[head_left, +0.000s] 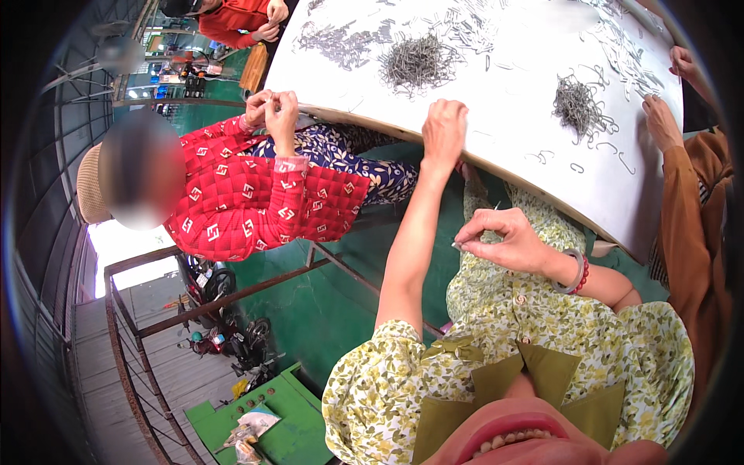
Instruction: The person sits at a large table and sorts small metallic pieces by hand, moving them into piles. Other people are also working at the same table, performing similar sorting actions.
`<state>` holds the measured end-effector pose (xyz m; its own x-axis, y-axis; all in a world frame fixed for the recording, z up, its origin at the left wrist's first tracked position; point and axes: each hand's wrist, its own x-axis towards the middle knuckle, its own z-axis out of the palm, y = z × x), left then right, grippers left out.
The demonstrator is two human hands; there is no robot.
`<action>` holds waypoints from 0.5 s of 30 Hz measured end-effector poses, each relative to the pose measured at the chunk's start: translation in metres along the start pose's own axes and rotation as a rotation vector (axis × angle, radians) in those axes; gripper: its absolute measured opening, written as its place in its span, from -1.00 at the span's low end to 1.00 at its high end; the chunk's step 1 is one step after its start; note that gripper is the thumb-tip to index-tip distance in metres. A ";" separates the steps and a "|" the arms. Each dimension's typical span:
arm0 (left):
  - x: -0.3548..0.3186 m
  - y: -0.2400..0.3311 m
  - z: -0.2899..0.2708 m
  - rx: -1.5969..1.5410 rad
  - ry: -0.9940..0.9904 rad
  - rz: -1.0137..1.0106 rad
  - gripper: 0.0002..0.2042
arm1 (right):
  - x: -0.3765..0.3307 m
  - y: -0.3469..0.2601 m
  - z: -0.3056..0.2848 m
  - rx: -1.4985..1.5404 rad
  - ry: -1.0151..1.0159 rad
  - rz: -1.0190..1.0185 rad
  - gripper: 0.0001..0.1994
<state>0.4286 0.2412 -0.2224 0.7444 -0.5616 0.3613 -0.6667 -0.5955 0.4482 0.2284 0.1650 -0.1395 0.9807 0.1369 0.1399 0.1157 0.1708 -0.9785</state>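
My left hand (pixel 445 133) is at the near edge of the white table (pixel 504 116), its fingers curled down and closed; whatever they hold is hidden. Over my lap, my right hand (pixel 508 242) pinches thumb against forefinger on a small metal wire piece (pixel 497 206), of which only thin tips show. Beyond my left hand lies a heap of grey wire hooks (pixel 418 63). Another tangled heap of hooks (pixel 575 107) sits farther right, with several loose curved hooks (pixel 620 155) around it.
At left, a person in a red patterned shirt (pixel 248 194) holds both hands together by the table. A person with brown sleeves (pixel 682 186) reaches onto its right side; another in red (pixel 229 27) sits beyond. Rusty metal rails (pixel 225 302) and a green table (pixel 298 418) stand lower left.
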 end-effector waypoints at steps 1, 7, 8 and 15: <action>0.011 -0.009 -0.001 0.017 0.033 -0.042 -0.89 | 0.000 -0.001 0.001 -0.005 -0.002 -0.001 -0.86; 0.048 -0.074 0.018 0.211 0.130 0.134 -0.83 | 0.002 -0.001 -0.002 0.020 -0.013 0.013 -0.86; 0.045 -0.079 0.020 0.260 0.135 0.207 -0.81 | 0.004 -0.001 -0.001 0.014 -0.001 0.044 -0.87; 0.047 -0.019 -0.007 0.152 -0.020 0.036 -0.94 | 0.011 0.003 -0.008 -0.042 0.037 0.115 -0.86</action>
<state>0.4764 0.2299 -0.2078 0.7198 -0.5949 0.3576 -0.6922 -0.6540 0.3053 0.2404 0.1592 -0.1421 0.9929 0.1172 0.0211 0.0076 0.1145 -0.9934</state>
